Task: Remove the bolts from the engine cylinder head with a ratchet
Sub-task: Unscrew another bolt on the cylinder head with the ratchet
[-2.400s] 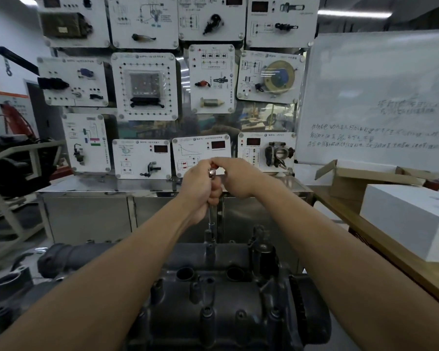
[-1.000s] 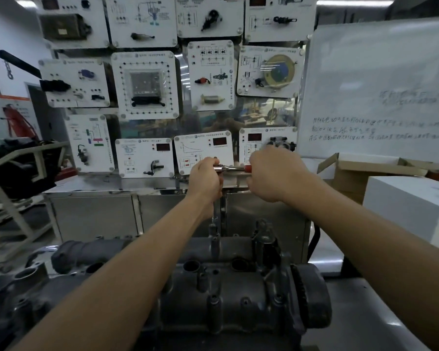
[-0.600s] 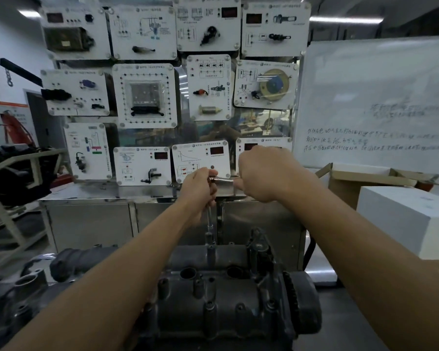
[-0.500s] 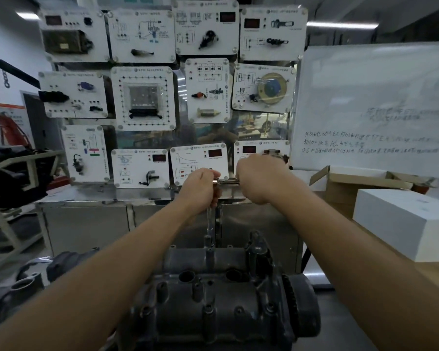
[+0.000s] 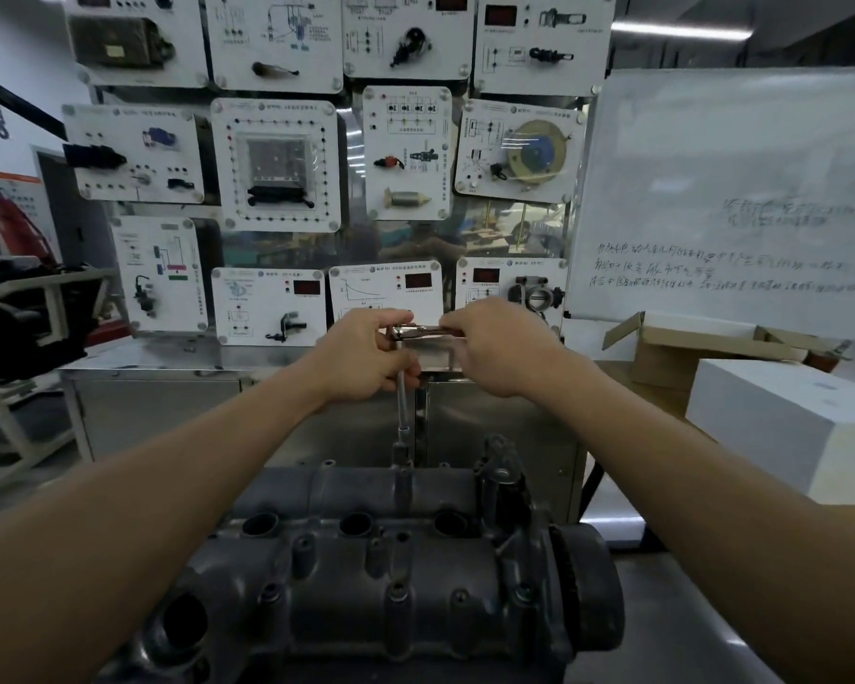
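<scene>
**Trainee:** Where do we find the tool for this step?

**Instructor:** The chrome ratchet sits at mid-frame. Its head tops the slim steel extension bar. The bar drops straight down to a dark socket at the far edge of the dark grey cast cylinder head, which fills the lower centre.

**Trainee:** How are our grips set?

**Instructor:** The left grip is wrapped round the top of the extension bar, just under the ratchet head. The right grip is wrapped round the ratchet handle, which lies level and points right.

**Trainee:** How do we make the stroke well?

**Instructor:** We hold the bar plumb with the left grip so the socket stays square. We swing the handle in a flat arc with the right. Side load could make the socket slip. The bolts in the near rows look seated, so we judge the task to be at an early stage.

**Trainee:** And the surroundings?

**Instructor:** The head rests on a grey counter. Behind it stands a stainless steel cabinet. White training panels fill the upper left and centre. A handwritten whiteboard is at upper right. An open cardboard box and a white box are at right.
</scene>
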### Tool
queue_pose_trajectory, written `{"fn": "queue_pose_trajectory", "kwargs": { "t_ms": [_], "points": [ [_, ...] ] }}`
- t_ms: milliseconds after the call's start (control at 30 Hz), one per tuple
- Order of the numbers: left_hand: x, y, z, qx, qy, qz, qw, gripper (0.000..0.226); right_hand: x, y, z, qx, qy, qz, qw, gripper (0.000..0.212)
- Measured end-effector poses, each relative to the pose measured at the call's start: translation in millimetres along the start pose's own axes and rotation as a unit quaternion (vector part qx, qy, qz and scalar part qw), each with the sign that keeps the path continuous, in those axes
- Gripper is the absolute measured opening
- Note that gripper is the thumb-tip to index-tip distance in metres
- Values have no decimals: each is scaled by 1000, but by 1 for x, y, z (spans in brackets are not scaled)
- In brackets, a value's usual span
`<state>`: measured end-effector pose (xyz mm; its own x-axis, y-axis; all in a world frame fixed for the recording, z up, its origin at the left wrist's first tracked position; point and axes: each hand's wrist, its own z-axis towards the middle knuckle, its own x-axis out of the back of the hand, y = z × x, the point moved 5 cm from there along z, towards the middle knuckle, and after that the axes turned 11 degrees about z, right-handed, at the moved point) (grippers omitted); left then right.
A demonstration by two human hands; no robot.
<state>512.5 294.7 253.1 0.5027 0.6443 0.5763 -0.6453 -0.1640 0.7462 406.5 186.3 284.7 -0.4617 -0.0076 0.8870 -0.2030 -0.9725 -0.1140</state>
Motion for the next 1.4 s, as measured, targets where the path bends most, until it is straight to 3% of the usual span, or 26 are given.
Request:
{"fn": "queue_pose_trajectory", "kwargs": {
  "t_ms": [167, 233, 400, 500, 567, 633, 700, 800, 867, 933, 1000, 1167, 1300, 1400],
  "points": [
    [-1, -1, 4, -21, 36, 17, 999, 54, 38, -27, -31, 60, 55, -59, 995, 24],
    [-1, -1, 3, -31, 52, 20, 998, 47, 40, -34, -38, 80, 74, -93, 990, 16],
    [-2, -1, -5, -42, -7, 20, 999, 43, 20, -4, -18, 5, 60, -94, 994, 17],
    [-10, -1, -5, -37, -34, -13, 999, 46, -8, 12, 3, -6, 41, -13, 999, 20],
    [-8, -2, -4, -26, -30, -30, 999, 46, -27, 15, 14, 17, 20, 101, 995, 27],
    [-2, -2, -4, -26, -11, -22, 999, 47, -42, 11, 18, 36, -29, 210, 977, 47],
    [2, -1, -5, -28, 14, -9, 999, 46, -53, 8, 19, 44, -58, 238, 968, 67],
    [3, -2, -4, -22, 39, -3, 999, 47, -50, 12, 16, 49, -8, 114, 992, 68],
    [6, -5, -2, -6, 65, -2, 998, 47, -32, 13, 7, 45, 40, -22, 998, 57],
    [9, -9, -1, 11, 92, 1, 996, 45, -16, 8, -6, 52, 64, -85, 993, 41],
    [8, -10, 1, 19, 108, 15, 994, 40, 0, 0, -18, 61, 59, -95, 992, 24],
    [9, -18, 3, 37, 143, 14, 989, 33, 22, -19, -20, 71, 56, -20, 996, 46],
    [4, -26, 4, 52, 64, -7, 997, 4, 17, -9, -13, 85, 66, -42, 993, 40],
    [-3, -27, 2, 75, -11, -65, 995, 9, 13, 6, -6, 78, 60, -18, 995, 30]
  ]
}}
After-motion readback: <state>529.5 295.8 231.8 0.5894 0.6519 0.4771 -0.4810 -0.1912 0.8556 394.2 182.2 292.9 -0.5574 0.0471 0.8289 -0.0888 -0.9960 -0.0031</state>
